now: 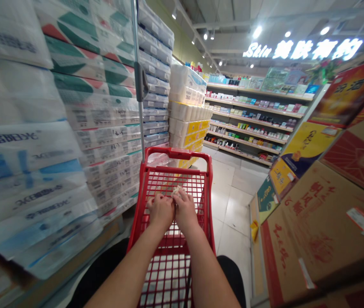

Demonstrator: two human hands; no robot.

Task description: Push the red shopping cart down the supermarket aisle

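Note:
Both arms reach forward over a red plastic shopping basket cart (210, 179) with mesh sides. My left hand (161, 210) has its fingers curled, and its thumb side touches the other hand. Right beside it, my right hand (184, 208) is closed too, fingers bent forward and down. A small pale, crumpled-looking thing (177, 190) shows at the right fingertips; its kind is unclear. What lies under the fingers is hidden by the hands. Red mesh shows below and around them.
Stacked tissue packs (105, 98) rise close on the left, with toilet roll packs (188, 115) farther on. Cardboard boxes (323, 218) line the right side. A tiled aisle (233, 205) leads to stocked shelves (252, 105). A metal pole (140, 119) stands left of the cart.

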